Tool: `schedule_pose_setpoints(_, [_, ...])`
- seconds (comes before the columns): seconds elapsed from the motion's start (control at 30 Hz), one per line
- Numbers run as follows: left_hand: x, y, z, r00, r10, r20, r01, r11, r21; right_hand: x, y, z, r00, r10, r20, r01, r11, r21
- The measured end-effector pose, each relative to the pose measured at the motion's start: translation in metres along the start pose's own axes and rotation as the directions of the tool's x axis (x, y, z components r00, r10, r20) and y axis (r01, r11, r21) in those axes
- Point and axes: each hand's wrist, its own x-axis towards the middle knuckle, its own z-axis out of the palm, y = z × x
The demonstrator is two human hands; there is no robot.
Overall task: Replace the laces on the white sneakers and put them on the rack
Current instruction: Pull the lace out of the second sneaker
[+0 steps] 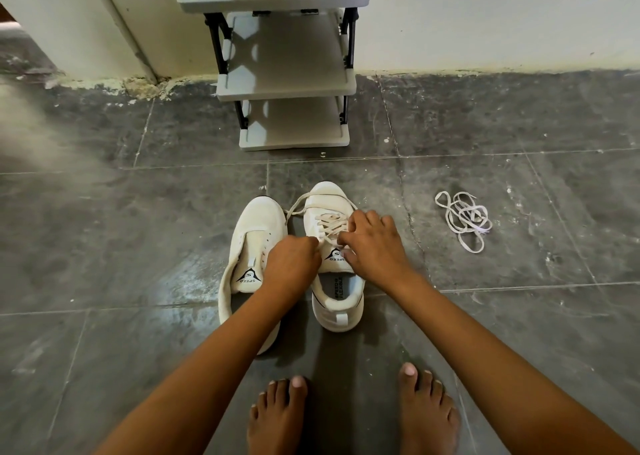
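Two white sneakers stand side by side on the dark tiled floor, toes pointing away from me. The left sneaker [254,243] has no lace in its eyelets. The right sneaker [334,295] carries a cream lace [327,224] criss-crossed over its tongue, with loose ends looping out toward the toe. My left hand [291,264] pinches the lace at the top eyelets. My right hand [372,243] has curled fingers pinching the lace on the other side. A loose white lace [465,219] lies in a tangle on the floor to the right.
A grey shoe rack [291,83] with black legs and several bare shelves stands against the white wall straight ahead. My bare feet [353,416] are planted just behind the sneakers. Dark floor tiles spread out on both sides.
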Motion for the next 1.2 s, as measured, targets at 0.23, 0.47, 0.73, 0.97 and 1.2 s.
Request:
schedule_pose_setpoints(0.23, [0.0, 0.001, 0.004, 1.0, 0.003, -0.002, -0.003, 0.998, 0.069, 0.025, -0.019, -0.014, 0.943, 0.29, 0.164, -0.329, 0.737, 0.591])
schedule_pose_setpoints(0.47, [0.003, 0.004, 0.004, 0.999, 0.034, 0.003, -0.034, 0.998, 0.043, 0.01, -0.004, -0.007, 0.962, 0.201, 0.183, -0.244, 0.936, 0.255])
schedule_pose_setpoints(0.73, [0.002, 0.005, 0.003, 0.999, 0.035, -0.004, -0.035, 0.998, 0.047, 0.012, -0.013, -0.007, 0.987, 0.16, 0.01, -0.157, 0.956, 0.246])
schedule_pose_setpoints(0.97, [0.003, 0.002, 0.003, 1.0, 0.012, 0.014, -0.012, 1.0, -0.015, 0.015, -0.021, -0.014, 0.944, 0.254, 0.212, -0.329, 0.654, 0.681])
schedule_pose_setpoints(1.2, [0.001, -0.002, 0.003, 0.999, 0.043, -0.016, -0.044, 0.997, -0.07, 0.0, -0.009, 0.0, 0.999, 0.007, 0.054, -0.002, 0.996, -0.092])
